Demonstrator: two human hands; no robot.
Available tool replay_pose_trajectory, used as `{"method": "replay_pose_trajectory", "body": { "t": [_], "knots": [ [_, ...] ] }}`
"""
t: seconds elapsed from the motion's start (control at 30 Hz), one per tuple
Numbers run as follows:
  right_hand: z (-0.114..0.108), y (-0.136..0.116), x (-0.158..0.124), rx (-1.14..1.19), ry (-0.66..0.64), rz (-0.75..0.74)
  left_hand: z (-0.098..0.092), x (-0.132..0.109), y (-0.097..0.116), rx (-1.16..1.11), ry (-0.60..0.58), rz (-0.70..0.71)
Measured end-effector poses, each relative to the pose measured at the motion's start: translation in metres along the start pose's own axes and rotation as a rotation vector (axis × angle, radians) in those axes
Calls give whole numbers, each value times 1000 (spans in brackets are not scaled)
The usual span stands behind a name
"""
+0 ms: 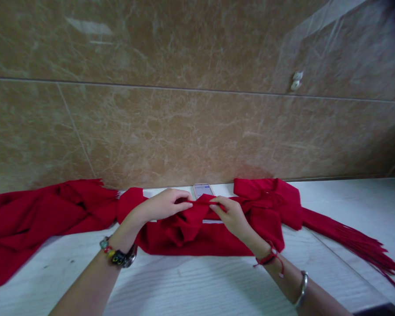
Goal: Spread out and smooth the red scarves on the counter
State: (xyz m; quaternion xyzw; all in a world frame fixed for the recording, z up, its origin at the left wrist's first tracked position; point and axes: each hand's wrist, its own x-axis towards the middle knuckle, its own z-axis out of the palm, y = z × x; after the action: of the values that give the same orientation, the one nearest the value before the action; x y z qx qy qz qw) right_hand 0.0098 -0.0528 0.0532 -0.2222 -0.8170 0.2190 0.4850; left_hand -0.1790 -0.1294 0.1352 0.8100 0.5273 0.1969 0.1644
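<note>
A red scarf (197, 243) lies bunched and looped across the middle of the pale surface. My left hand (169, 202) pinches a fold of it between thumb and fingers. From the other side, my right hand (228, 213) pinches the same raised edge, and the cloth runs in a narrow strip between the two hands. Loose folds hang below that strip. At the right, the red cloth forms a bow-like bunch (273, 197) with a fringed tail (355, 241). Where one piece of red cloth passes into another is hard to make out.
More red cloth (46, 215) with a fringed edge spreads over the left side. A phone (203, 189) lies behind my hands, against the brown marbled tile wall (184, 131). A small white figure (296, 81) is on the wall. The white wood-grain surface (184, 285) extends toward me.
</note>
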Motion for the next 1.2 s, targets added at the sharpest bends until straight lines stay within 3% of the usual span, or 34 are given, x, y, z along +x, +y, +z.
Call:
{"method": "replay_pose_trajectory", "body": {
  "t": [0.1,0.2,0.3,0.43,0.5,0.57,0.67,0.83,0.93,1.07,1.13,1.2],
  "knots": [
    [-21,5,8,65,75,60,2,2,-15,282,86,-106],
    [-36,9,14,112,163,136,2,5,-30,425,140,-184],
    [-47,19,18,107,288,205,-3,6,-39,388,248,-220],
    [-57,36,19,40,383,256,-9,4,-36,178,423,-184],
    [-59,39,18,-60,360,244,-6,4,-30,70,355,-144],
    [-56,37,18,-179,300,208,5,6,-24,-12,171,-116],
    [-48,31,16,-296,181,122,28,11,-16,39,-3,-141],
    [-44,23,15,-301,122,63,65,17,-5,201,95,-135],
    [-48,24,15,-273,184,87,75,18,1,282,102,-156],
    [-58,34,16,-311,322,166,73,20,4,343,153,-193],
    [-61,39,17,-366,273,167,68,21,4,302,223,-213],
    [-60,40,16,-392,122,88,64,22,4,180,246,-208]
  ]
}}
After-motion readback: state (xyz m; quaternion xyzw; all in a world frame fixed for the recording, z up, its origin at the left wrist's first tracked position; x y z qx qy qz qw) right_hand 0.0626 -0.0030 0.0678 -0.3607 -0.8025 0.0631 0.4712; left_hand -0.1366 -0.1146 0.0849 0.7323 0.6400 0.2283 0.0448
